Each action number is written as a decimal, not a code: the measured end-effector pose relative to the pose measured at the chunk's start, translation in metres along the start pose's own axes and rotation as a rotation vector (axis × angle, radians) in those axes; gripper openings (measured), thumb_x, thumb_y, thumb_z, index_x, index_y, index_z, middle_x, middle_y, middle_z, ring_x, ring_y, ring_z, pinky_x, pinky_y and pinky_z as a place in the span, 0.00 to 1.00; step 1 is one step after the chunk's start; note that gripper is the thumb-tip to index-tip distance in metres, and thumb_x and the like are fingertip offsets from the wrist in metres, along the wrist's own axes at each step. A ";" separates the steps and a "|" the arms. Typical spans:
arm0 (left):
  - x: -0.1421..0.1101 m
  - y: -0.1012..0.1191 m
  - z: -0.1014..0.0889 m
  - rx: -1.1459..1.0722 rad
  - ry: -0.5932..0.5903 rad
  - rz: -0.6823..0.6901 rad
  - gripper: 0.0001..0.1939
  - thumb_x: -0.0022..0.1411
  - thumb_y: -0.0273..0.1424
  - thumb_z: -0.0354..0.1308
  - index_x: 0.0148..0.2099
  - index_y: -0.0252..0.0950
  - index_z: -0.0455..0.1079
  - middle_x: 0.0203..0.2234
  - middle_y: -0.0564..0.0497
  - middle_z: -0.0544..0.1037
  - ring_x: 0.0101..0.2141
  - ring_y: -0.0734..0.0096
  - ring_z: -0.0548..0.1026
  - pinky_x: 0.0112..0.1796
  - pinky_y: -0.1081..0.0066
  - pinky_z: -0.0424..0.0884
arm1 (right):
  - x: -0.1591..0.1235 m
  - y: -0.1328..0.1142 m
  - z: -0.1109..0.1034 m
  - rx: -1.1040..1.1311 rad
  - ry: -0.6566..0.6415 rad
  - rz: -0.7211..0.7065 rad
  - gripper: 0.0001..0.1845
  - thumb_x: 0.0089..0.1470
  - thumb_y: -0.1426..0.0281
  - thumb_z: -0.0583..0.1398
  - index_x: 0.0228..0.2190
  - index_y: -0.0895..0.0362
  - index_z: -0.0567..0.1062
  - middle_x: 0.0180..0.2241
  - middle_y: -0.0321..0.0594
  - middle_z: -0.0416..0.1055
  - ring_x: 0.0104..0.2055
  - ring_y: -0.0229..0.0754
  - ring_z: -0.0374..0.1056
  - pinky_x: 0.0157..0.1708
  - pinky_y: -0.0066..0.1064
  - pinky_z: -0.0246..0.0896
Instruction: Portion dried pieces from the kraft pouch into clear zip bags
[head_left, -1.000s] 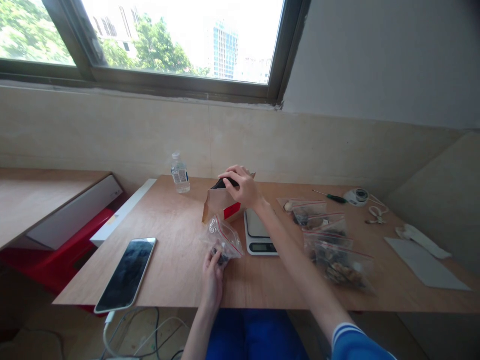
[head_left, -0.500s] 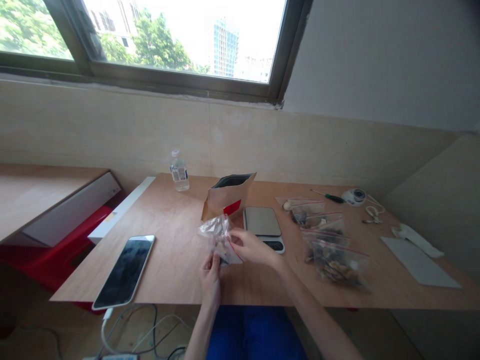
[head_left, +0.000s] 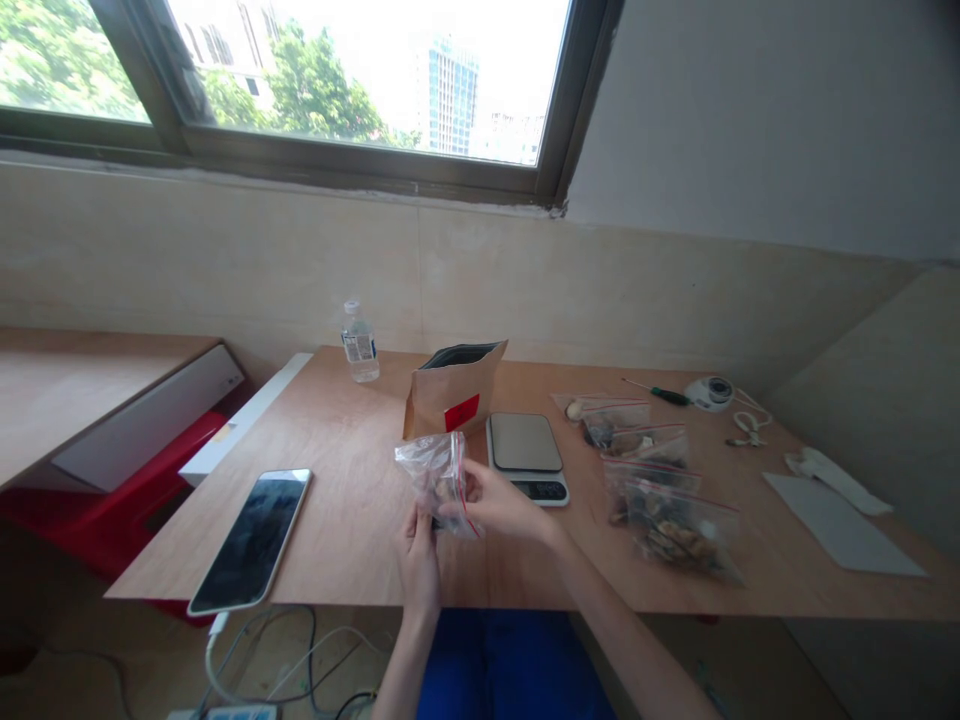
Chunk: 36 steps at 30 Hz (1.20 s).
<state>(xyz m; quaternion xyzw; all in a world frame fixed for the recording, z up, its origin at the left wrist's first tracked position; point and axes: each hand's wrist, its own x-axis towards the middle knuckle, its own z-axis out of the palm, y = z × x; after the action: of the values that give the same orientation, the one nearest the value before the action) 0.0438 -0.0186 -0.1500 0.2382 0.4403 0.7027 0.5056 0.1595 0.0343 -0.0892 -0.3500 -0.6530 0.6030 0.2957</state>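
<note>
My left hand [head_left: 418,565] grips the lower part of a clear zip-seal plastic bag [head_left: 439,478] holding dark, lumpy pieces. My right hand [head_left: 501,505] pinches the bag's red-striped edge from the right. Behind them stands a kraft paper pouch [head_left: 454,395] with a dark lining and a red label, open at the top. A digital kitchen scale [head_left: 525,455] sits just beyond my right hand, not touched by it. Further right lie several filled zip-seal bags [head_left: 671,525] on the wooden table [head_left: 337,450].
A smartphone [head_left: 251,540] lies at the table's front left, and a water bottle [head_left: 360,342] stands at the back. A screwdriver [head_left: 670,396], a round white device [head_left: 710,393] and a grey sheet [head_left: 844,525] lie to the right. Cables run below the front edge.
My right hand has left the paper pouch and moved to the plastic bag, which both hands now hold up. The pouch stands free, and the scale is fully visible.
</note>
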 end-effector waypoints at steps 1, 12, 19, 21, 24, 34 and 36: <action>0.000 0.002 0.002 -0.060 0.003 -0.020 0.19 0.54 0.41 0.60 0.46 0.38 0.74 0.43 0.47 0.78 0.47 0.60 0.73 0.47 0.67 0.67 | 0.000 0.001 -0.001 0.029 0.003 0.005 0.24 0.40 0.60 0.68 0.37 0.58 0.69 0.31 0.34 0.69 0.31 0.36 0.66 0.33 0.28 0.62; -0.005 0.019 -0.003 -0.097 -0.164 -0.138 0.21 0.50 0.33 0.65 0.48 0.37 0.74 0.48 0.44 0.75 0.54 0.56 0.67 0.54 0.61 0.63 | 0.001 0.003 -0.010 -0.045 0.152 0.024 0.21 0.43 0.63 0.66 0.38 0.58 0.70 0.36 0.40 0.71 0.38 0.41 0.69 0.40 0.34 0.64; -0.003 0.015 -0.004 0.266 -0.026 0.000 0.18 0.48 0.37 0.65 0.42 0.35 0.76 0.40 0.45 0.80 0.46 0.54 0.75 0.48 0.60 0.68 | -0.004 -0.010 -0.005 -0.484 0.144 -0.169 0.13 0.50 0.71 0.62 0.40 0.56 0.74 0.42 0.42 0.69 0.46 0.44 0.67 0.49 0.37 0.58; -0.004 0.017 -0.003 0.318 -0.008 0.024 0.16 0.48 0.37 0.65 0.40 0.34 0.76 0.37 0.45 0.81 0.41 0.56 0.77 0.44 0.63 0.71 | -0.004 -0.011 -0.003 -0.525 0.132 -0.207 0.12 0.52 0.71 0.60 0.41 0.56 0.74 0.42 0.42 0.69 0.46 0.44 0.67 0.49 0.36 0.58; -0.004 0.020 -0.001 0.290 -0.038 0.060 0.13 0.49 0.35 0.64 0.36 0.34 0.75 0.33 0.47 0.81 0.38 0.61 0.77 0.40 0.67 0.72 | -0.005 -0.011 -0.004 -0.525 0.107 -0.219 0.13 0.53 0.71 0.60 0.42 0.56 0.73 0.43 0.42 0.70 0.47 0.44 0.67 0.50 0.35 0.58; -0.002 0.002 -0.005 -0.035 0.046 -0.064 0.17 0.43 0.35 0.69 0.33 0.32 0.68 0.29 0.50 0.77 0.31 0.72 0.75 0.33 0.74 0.70 | -0.007 -0.007 -0.007 -0.390 0.033 -0.142 0.12 0.52 0.75 0.58 0.41 0.55 0.67 0.38 0.37 0.69 0.40 0.41 0.67 0.43 0.32 0.60; -0.003 -0.003 -0.006 -0.034 0.088 -0.057 0.18 0.44 0.36 0.68 0.35 0.32 0.68 0.31 0.49 0.77 0.32 0.72 0.75 0.34 0.74 0.70 | -0.007 -0.006 -0.005 -0.389 0.027 -0.139 0.13 0.52 0.76 0.57 0.41 0.55 0.66 0.37 0.37 0.69 0.39 0.40 0.66 0.42 0.31 0.60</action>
<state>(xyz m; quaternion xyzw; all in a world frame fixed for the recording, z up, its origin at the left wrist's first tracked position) 0.0420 -0.0231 -0.1554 0.1858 0.4568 0.7050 0.5096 0.1672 0.0314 -0.0820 -0.3626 -0.7758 0.4389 0.2720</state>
